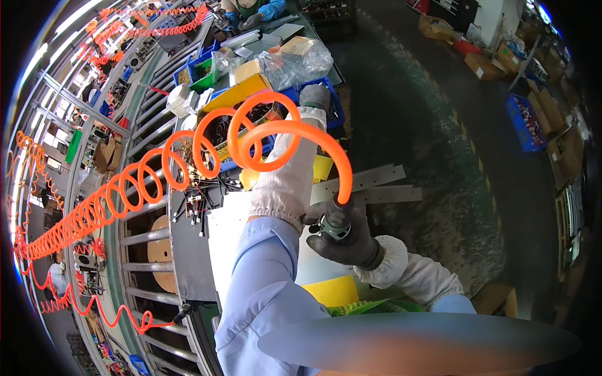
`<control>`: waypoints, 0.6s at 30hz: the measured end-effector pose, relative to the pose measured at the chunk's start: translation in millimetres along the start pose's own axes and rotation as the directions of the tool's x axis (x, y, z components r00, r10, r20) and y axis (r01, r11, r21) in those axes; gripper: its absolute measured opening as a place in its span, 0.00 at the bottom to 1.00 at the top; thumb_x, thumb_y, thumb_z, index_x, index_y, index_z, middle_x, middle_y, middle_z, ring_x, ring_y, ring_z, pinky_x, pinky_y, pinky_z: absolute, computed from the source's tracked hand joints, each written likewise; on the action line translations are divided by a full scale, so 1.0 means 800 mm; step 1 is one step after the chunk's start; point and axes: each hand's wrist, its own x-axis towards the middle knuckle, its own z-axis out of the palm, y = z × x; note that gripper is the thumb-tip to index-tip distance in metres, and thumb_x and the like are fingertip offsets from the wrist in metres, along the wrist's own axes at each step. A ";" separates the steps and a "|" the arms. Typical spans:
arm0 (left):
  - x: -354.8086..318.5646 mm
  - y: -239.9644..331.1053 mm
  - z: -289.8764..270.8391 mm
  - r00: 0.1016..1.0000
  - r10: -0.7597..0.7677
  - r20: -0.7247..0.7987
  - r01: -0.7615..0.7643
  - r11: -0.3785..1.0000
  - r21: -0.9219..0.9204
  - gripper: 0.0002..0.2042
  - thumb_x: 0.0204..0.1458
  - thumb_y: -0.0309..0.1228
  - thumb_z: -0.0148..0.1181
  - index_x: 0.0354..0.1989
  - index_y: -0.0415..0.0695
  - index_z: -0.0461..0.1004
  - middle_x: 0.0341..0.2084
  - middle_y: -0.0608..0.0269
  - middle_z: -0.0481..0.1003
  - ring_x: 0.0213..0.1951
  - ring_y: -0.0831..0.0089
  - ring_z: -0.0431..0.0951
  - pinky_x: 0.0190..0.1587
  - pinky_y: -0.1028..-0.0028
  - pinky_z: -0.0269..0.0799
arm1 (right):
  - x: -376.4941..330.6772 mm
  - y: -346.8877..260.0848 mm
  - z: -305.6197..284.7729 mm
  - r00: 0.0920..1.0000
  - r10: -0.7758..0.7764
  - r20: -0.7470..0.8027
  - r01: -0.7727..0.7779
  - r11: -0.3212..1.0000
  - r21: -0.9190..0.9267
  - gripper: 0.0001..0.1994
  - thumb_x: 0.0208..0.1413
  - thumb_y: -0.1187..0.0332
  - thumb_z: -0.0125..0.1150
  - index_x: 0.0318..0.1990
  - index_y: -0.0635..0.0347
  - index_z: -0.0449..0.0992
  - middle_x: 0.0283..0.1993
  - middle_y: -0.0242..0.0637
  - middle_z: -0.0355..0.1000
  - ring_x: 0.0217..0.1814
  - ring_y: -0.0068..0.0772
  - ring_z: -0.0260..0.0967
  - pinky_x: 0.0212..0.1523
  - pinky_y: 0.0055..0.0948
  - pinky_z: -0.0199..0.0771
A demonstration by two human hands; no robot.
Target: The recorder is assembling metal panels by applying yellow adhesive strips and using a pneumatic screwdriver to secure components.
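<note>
My right hand [352, 243], in a dark grey glove, is wrapped round a black and green air screwdriver [337, 220] at the middle of the view. An orange coiled air hose [345, 178] runs from its upper end across to the far left. My left hand [315, 97], also gloved in grey, reaches away to a blue bin [337, 103] at the far end of the workspace; its fingers are hidden. Below the left forearm lies a white panel [226, 241]. Wire leads with small connectors [199, 203] lie beside it. Two pale metal strips [390, 195] stick out past my right hand.
Parts bins, a yellow box flap [241, 92] and clear plastic bags [301, 59] crowd the far side. A roller conveyor [147, 239] runs along the left. Near me lies a yellow sheet [332, 289]. A co-worker's blue sleeve [272, 9] shows at the top. Cardboard boxes [483, 66] stand right.
</note>
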 end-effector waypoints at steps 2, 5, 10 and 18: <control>-0.001 0.003 -0.007 0.996 0.079 0.035 -0.082 0.994 0.070 0.12 0.54 0.29 0.51 0.39 0.45 0.82 0.41 0.48 0.79 0.45 0.51 0.80 0.47 0.57 0.76 | -0.001 -0.001 -0.001 0.998 0.055 0.006 -0.055 0.998 0.021 0.20 0.43 0.77 0.70 0.46 0.63 0.73 0.38 0.31 0.74 0.39 0.19 0.70 0.41 0.25 0.72; 0.001 -0.005 -0.019 0.988 0.151 0.016 -0.152 0.982 0.108 0.12 0.54 0.28 0.50 0.37 0.44 0.82 0.40 0.46 0.79 0.44 0.50 0.80 0.46 0.57 0.75 | -0.001 -0.004 0.001 0.995 0.095 0.000 -0.095 0.994 0.050 0.20 0.43 0.77 0.69 0.46 0.63 0.73 0.38 0.31 0.73 0.38 0.19 0.70 0.41 0.25 0.72; 0.012 -0.030 0.007 0.960 0.110 -0.258 -0.156 0.974 -0.166 0.10 0.48 0.30 0.55 0.34 0.42 0.81 0.35 0.44 0.79 0.38 0.48 0.80 0.41 0.56 0.75 | 0.002 -0.007 0.004 0.998 0.058 0.008 -0.058 0.997 0.047 0.20 0.42 0.77 0.70 0.46 0.63 0.73 0.39 0.32 0.74 0.40 0.20 0.71 0.42 0.25 0.73; 0.031 -0.077 0.051 0.924 0.264 0.278 0.368 -0.813 -0.452 0.05 0.56 0.26 0.51 0.35 0.38 0.73 0.26 0.62 0.76 0.24 0.72 0.74 0.28 0.72 0.76 | -0.002 0.010 0.004 0.998 0.066 -0.020 -0.066 0.998 0.010 0.19 0.42 0.78 0.69 0.45 0.64 0.73 0.36 0.32 0.77 0.37 0.21 0.74 0.40 0.25 0.76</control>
